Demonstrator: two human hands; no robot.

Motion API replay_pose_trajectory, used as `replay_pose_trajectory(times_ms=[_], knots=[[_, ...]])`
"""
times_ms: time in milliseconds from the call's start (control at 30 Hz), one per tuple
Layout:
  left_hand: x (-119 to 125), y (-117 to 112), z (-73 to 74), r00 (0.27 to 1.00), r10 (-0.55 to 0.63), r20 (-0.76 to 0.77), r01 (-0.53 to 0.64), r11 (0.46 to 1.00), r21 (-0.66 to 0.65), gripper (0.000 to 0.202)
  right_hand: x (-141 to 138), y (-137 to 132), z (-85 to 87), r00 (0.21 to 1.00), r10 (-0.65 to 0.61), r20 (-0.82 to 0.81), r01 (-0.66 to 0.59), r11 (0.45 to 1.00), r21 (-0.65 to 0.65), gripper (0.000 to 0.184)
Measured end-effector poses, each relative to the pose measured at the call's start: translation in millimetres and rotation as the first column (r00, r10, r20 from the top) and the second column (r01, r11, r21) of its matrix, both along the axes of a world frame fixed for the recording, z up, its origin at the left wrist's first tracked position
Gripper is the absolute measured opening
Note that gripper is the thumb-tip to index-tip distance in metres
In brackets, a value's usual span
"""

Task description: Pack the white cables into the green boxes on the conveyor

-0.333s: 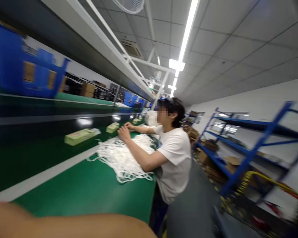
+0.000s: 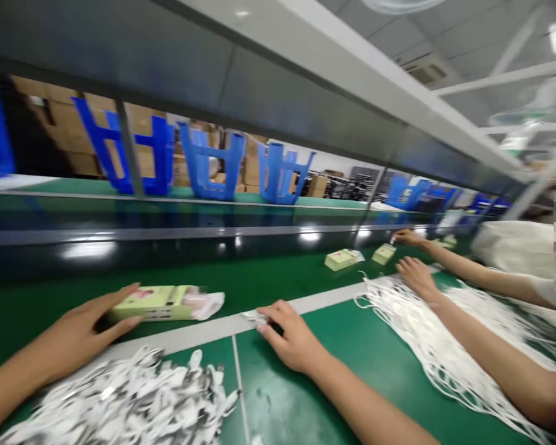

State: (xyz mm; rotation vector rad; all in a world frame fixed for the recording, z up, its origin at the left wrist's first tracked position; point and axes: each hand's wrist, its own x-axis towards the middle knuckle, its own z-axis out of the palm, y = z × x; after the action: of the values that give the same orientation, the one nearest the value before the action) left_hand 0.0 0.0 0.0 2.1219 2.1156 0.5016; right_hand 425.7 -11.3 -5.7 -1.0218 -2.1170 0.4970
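Note:
My left hand (image 2: 76,330) grips the end of a light green carton (image 2: 155,303) lying on the dark green belt, thumb on the near side. The carton's right end is open, and a clear plastic bag with something pinkish inside sticks out. My right hand (image 2: 291,337) pinches a small white cable (image 2: 254,318) over the grey edge strip; blur hides its details. Below my left hand lies a heap of short white cables (image 2: 139,402) with metal plugs.
On the right, a co-worker's hands (image 2: 417,275) work by a pile of white straps (image 2: 426,321). More green cartons (image 2: 340,259) lie along the belt. Blue upturned stools (image 2: 213,164) stand on the far ledge, under a grey overhead shelf (image 2: 259,93).
The view has swung left and down from the co-worker and aisle to the bench before me. Both my hands and the cable heap now show; earlier only a blurred arm did.

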Motion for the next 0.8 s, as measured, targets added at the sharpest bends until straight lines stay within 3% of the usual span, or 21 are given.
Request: replay_pose_trajectory(times_ms=[100,267,467,600,800], knots=[[-1,-12,3.9,0.998,-0.01,0.064,0.017,0.994,-0.111,0.073,3,-4,3.8,0.992,-0.062,0.105,0.066,0.997,-0.03,0.036],[12,-9,4.4,0.991,0.034,0.13,-0.028,0.998,-0.054,0.074,-3,0,2.4,0.976,-0.151,0.16,0.151,0.988,0.011,0.018],[11,-8,0.0,0.986,-0.115,0.121,0.11,0.993,0.047,0.07,-36,30,0.2,0.971,-0.198,-0.133,0.182,0.975,-0.126,0.027],[12,-11,-0.2,0.985,-0.15,0.087,0.147,0.988,0.046,0.066,-76,51,4.6,0.956,-0.086,-0.281,0.087,0.996,-0.009,0.026],[17,-16,6.1,0.981,-0.176,0.085,0.173,0.984,0.044,0.064,-98,67,8.1,0.986,0.008,-0.166,0.012,0.993,0.12,0.027]])
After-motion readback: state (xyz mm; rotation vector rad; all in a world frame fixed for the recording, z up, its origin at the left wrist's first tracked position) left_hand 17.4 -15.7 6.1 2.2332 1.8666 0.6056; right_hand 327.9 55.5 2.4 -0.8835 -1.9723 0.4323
